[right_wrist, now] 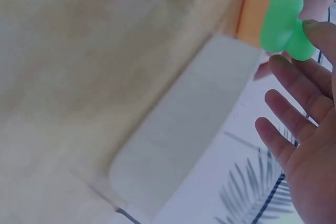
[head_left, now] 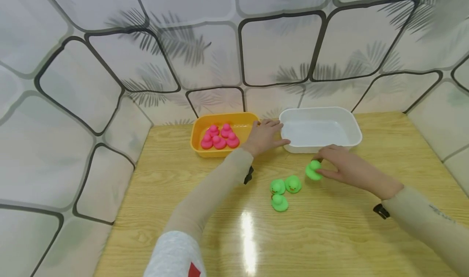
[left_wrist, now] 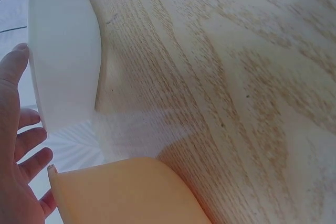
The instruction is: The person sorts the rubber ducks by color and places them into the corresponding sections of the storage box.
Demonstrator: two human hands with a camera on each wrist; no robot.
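Between thumb and fingertips, my right hand (head_left: 344,168) pinches a green rubber duck (head_left: 313,170) in front of the white tray (head_left: 304,150). The right wrist view shows this duck (right_wrist: 281,22) held near the thumb tip, the other fingers spread. My left hand (head_left: 264,136) reaches between the two trays, fingers extended at the left edge of the white one; in the left wrist view its fingertips touch or nearly touch that tray's rim (left_wrist: 32,66). Three more green ducks (head_left: 280,203) sit grouped on the table, left of the held one.
An orange tray (head_left: 196,146) with several pink rubber ducks (head_left: 219,142) stands left of my left hand. Both trays sit at the back of the wooden table (head_left: 165,195), against a wall (head_left: 216,73) with a stone-and-leaf pattern. Another patterned wall (head_left: 110,175) borders the table's left side.
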